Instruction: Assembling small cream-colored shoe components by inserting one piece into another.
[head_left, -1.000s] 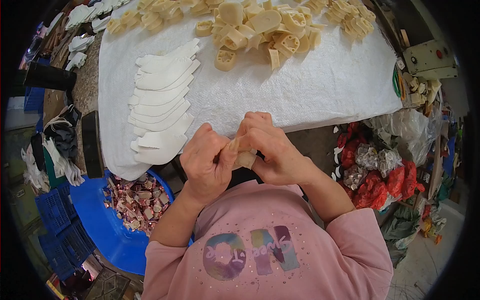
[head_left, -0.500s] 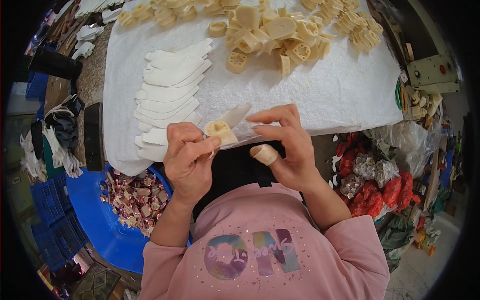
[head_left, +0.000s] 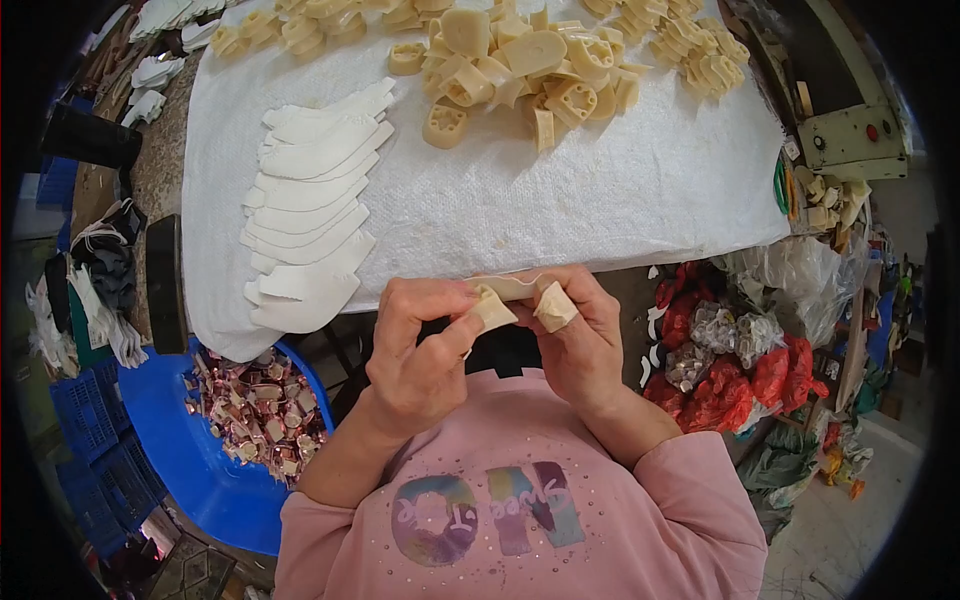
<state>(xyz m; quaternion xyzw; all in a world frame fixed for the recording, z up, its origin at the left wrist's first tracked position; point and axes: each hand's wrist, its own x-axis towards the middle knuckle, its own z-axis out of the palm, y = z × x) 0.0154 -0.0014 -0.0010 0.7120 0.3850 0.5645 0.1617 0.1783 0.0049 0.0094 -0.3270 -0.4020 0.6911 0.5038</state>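
Note:
My left hand (head_left: 420, 345) is closed round a cream plastic block (head_left: 493, 310) that looks like a shoe heel, held just past the table's near edge. A thin white strip (head_left: 508, 287) stretches from the block across to my right hand (head_left: 582, 345), whose fingers are closed on its other end. Pale tape (head_left: 555, 308) wraps my right thumb. Fingers hide part of the block and both ends of the strip. Beyond my left hand, similar white curved strips (head_left: 310, 210) lie overlapped in a column. A heap of cream heel blocks (head_left: 535, 70) sits farther back.
White woven sheeting (head_left: 480, 205) covers the table. At lower left stands a blue basin (head_left: 215, 500) holding many small pinkish, shiny-edged pieces (head_left: 265, 410). Red and clear plastic bags (head_left: 740, 370) are piled at right. A dark upright post (head_left: 167, 285) stands by the table's left edge.
My right hand, formerly open and apart, has closed on the strip's free end. Both hands have come nearer together and closer to my body. The view has shifted slightly.

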